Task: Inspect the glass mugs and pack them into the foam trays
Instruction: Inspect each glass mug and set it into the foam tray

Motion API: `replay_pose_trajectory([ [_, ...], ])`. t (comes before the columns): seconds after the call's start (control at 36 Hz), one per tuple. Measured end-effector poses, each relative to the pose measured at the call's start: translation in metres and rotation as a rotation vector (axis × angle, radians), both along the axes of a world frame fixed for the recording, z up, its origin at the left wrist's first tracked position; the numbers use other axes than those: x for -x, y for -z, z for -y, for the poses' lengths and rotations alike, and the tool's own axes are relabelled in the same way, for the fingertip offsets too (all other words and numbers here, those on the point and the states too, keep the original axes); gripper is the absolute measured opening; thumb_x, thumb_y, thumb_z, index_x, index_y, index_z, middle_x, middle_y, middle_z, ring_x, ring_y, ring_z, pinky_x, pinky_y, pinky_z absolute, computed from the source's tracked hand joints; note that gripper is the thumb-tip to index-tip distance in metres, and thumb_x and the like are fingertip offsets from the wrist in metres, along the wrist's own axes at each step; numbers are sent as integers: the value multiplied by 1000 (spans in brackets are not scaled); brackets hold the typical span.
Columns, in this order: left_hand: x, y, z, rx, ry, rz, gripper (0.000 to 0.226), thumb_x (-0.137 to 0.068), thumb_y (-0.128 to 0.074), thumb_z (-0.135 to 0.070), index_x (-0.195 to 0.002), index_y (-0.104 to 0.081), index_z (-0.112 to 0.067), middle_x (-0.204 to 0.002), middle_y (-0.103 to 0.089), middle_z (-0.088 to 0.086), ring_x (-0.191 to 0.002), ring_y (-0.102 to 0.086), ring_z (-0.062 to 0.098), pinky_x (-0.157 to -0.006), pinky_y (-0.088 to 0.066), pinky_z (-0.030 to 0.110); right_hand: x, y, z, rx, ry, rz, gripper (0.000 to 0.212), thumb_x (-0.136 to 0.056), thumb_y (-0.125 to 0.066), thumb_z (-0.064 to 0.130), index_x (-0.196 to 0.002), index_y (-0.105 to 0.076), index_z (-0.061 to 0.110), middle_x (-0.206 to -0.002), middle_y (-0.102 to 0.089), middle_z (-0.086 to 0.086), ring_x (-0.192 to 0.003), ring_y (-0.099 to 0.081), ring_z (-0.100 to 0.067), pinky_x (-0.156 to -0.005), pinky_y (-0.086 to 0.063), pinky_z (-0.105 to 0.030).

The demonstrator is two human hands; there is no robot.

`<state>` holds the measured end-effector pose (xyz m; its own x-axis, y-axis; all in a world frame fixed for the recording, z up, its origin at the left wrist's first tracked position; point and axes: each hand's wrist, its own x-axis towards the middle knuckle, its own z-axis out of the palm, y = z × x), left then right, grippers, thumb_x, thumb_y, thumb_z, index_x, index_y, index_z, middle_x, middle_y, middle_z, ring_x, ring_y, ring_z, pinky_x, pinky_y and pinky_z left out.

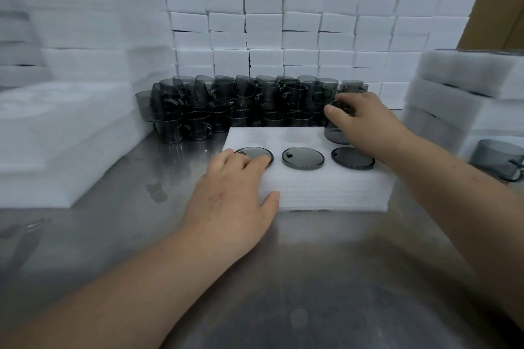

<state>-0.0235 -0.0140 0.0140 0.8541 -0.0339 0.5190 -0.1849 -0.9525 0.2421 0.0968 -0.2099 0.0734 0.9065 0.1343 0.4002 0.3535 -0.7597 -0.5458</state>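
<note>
- My right grip (365, 125) is curled round a grey mug (334, 133) at the tray's (326, 190) 1 o'clock corner.
- My left grip (229, 195) lies flat with its fingers straight on the tray's 8 o'clock corner. Its fingertips rest on the leftmost of three dark discs (302, 158) in the near row.
- A pile (241, 105) of mugs sits on the table (283, 278) at 12 o'clock, just behind the tray.
- A lone mug (496, 160) lies at 3 o'clock.

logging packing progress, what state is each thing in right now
foam tray, front row holds three dark glass rounds
left hand, flat on tray, fingers on left round
right hand, grips mug at tray's rear right
mug pile, loose, stacked behind tray
side mug, unpacked, on foam at right
</note>
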Motion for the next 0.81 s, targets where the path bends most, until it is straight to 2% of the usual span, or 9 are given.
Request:
replay_pose_trajectory([
  [0.06,0,0,0,5,-1,-7,58,-85,-45,-49,-140,-31,-35,-128,-40,-14,-122,-7,3,-102,-26,29,5,-5,-1,-30,-9,-45,33,-83,-39,48,-76,-55,20,-99,-47,-6,-82,-46,-23,-73,-39,-34],
  [0.11,0,0,-1,11,1,-13,58,-86,-45,-49,-140,-30,-35,-129,-40,-14,-123,-7,3,-102,-26,29,11,-11,0,-3,-19,-103,37,-74,-35,40,-78,-49,6,-86,-45,-8,-74,-43,-25,-65,-35,-33],
  [0.17,1,0,-1,7,0,-16,59,-86,-45,-49,-141,-29,-35,-129,-39,-14,-124,-7,3,-103,-25,29,14,-16,2,51,-20,-155,42,-68,-35,32,-90,-51,0,-86,-51,-16,-75,-44,-24,-65,-35,-35],
  [0.25,1,0,0,13,0,-20,59,-86,-45,-49,-141,-29,-36,-130,-39,-14,-126,-8,3,-104,-25,30,12,-23,8,105,26,-230,42,-83,-44,18,-122,-52,9,-120,-58,-14,-96,-54,-28,-88,-44,-39],
  [0.33,1,0,0,14,-3,-19,59,-86,-45,-48,-141,-30,-35,-129,-39,-14,-124,-7,3,-103,-27,30,8,-24,13,161,77,-221,54,-85,-47,14,-138,-42,25,-117,-54,0,-92,-52,-25,-67,-45,-26],
  [0.44,1,0,0,13,-1,-4,59,-85,-46,-47,-140,-32,-34,-128,-41,-13,-121,-8,3,-102,-27,30,8,-27,15,246,63,-175,39,-78,-58,20,-117,-58,25,-78,-54,2,-62,-49,-13,-55,-38,-20],
  [0.58,1,0,0,19,2,-4,59,-85,-46,-47,-140,-32,-34,-126,-42,-13,-123,-9,4,-102,-28,30,9,-26,20,187,43,-76,26,-61,-72,45,-79,-62,28,-79,-64,6,-68,-55,-6,-62,-44,-22],
  [0.72,1,-1,0,18,2,-10,59,-84,-44,-48,-140,-31,-35,-125,-41,-15,-125,-9,4,-102,-29,30,9,-22,17,91,107,88,31,-68,-68,55,-89,-61,34,-85,-63,6,-93,-58,-19,-82,-49,-34],
  [0.81,1,0,0,22,4,-13,58,-85,-45,-48,-140,-30,-35,-126,-40,-15,-125,-9,4,-102,-28,30,9,-22,16,56,169,132,47,-70,-64,59,-100,-61,24,-85,-62,3,-95,-56,-23,-80,-48,-36],
])
